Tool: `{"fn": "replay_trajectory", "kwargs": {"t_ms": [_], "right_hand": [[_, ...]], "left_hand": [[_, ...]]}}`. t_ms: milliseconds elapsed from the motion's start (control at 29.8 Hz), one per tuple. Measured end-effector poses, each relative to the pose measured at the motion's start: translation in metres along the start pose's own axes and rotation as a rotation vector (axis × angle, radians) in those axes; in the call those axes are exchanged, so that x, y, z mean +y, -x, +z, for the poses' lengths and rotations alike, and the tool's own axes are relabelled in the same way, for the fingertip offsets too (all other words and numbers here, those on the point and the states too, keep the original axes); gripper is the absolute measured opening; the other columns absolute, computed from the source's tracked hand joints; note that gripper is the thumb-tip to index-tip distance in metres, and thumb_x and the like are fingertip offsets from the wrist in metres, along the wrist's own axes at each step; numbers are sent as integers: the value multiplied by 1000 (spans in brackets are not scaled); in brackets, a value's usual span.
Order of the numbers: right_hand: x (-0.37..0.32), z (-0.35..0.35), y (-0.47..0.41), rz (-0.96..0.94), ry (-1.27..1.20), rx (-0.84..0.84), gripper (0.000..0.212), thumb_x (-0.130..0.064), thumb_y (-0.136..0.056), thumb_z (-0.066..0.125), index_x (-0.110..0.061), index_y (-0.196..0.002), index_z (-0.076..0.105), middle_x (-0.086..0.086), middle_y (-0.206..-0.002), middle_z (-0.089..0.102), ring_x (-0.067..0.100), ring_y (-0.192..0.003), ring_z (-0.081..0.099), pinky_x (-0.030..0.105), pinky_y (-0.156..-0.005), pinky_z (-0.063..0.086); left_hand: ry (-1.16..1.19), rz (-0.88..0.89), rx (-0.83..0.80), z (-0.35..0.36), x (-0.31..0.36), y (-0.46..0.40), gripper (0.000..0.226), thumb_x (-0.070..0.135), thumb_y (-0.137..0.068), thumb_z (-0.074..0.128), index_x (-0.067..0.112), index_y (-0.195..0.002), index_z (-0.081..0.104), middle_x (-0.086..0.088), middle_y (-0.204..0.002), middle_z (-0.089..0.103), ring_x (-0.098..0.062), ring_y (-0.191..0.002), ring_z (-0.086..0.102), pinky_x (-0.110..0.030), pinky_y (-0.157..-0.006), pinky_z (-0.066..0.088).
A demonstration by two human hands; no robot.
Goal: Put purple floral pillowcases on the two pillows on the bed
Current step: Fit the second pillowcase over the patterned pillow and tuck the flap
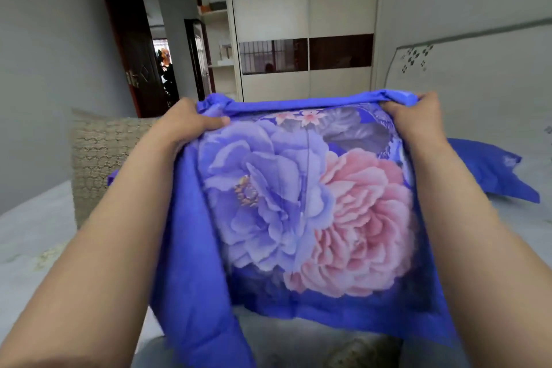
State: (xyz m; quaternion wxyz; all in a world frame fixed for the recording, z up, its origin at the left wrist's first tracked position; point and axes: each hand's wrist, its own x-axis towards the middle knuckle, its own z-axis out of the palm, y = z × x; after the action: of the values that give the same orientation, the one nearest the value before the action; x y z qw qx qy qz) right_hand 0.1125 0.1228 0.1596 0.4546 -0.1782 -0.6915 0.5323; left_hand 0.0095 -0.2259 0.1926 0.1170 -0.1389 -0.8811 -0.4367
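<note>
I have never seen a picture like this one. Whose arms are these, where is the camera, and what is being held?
There is no machine here. The camera sits on a person's head and looks forward and down, so the two bare arms are that person's own. The left hand and the right hand each grip a top corner of a purple floral pillowcase, held up in front of the body. Whether a pillow is already inside cannot be told. On the bed, a beige patterned pillow stands at the left, and more purple cloth lies at the right. Behind are a wardrobe and an open door.
</note>
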Motion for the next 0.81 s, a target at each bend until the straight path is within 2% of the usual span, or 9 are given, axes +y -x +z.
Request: {"fn": "replay_trajectory", "kwargs": {"t_ms": [101,201,269,403,504,571,638,739,806], "right_hand": [[43,19,2,133,239,-64,38,-32,-71,69,-10,-99,57,9,-92,62,29,-96,63,36,-76,47],[107,28,29,288,333,-89,58,-36,-82,68,-2,-123,44,22,-127,54,36,-119,51,41,-94,41],[128,20,42,296,289,11,61,-38,-84,66,-1,-126,43,26,-131,49,37,-121,48,42,-98,39],[126,16,47,61,541,211,60,-36,-85,64,-6,-132,41,22,-135,41,39,-123,40,47,-97,37],[115,22,58,-161,762,259,48,-27,-85,63,-11,-127,47,17,-134,42,39,-120,40,49,-89,36],[104,25,72,-289,770,302,39,-23,-84,62,-11,-120,54,18,-124,50,40,-109,48,47,-83,37],[85,31,100,-445,693,283,32,-30,-84,60,-10,-109,58,18,-108,55,38,-97,52,44,-78,40],[57,56,171,-437,640,-238,55,-59,-84,51,-8,-104,56,13,-103,56,32,-97,54,40,-77,46],[54,79,206,-475,853,-391,69,-67,-77,55,-4,-105,57,13,-102,58,29,-95,58,34,-75,48]], "left_hand": [[-442,-40,-90,49,-24,2,57,45,-79,68,7,-119,53,-10,-119,60,-28,-111,56,-34,-91,43],[-642,-140,-41,95,-51,25,64,66,-80,52,14,-119,53,-11,-124,59,-29,-116,55,-37,-94,40],[-717,-139,60,100,-49,38,74,76,-79,41,13,-117,54,-11,-121,61,-30,-113,56,-37,-90,40],[-852,-117,-95,88,-23,49,81,83,-73,39,14,-111,58,-8,-119,61,-28,-111,57,-33,-84,42],[-881,-59,-270,84,-15,54,61,73,-75,53,12,-83,53,-8,-101,59,-25,-92,55,-29,-74,38],[-773,-13,-285,87,-20,56,43,54,-81,61,12,-83,52,-7,-91,52,-25,-87,52,-28,-71,34],[-396,-44,-244,93,-32,56,22,33,-82,62,13,-83,56,-6,-83,53,-25,-83,53,-28,-69,36],[197,-175,-139,99,-45,61,11,10,-85,55,13,-74,58,-7,-71,59,-21,-70,57,-23,-59,45],[129,-138,-57,101,-48,61,15,16,-89,54,12,-75,56,-9,-74,60,-25,-76,60,-26,-60,43]]}}
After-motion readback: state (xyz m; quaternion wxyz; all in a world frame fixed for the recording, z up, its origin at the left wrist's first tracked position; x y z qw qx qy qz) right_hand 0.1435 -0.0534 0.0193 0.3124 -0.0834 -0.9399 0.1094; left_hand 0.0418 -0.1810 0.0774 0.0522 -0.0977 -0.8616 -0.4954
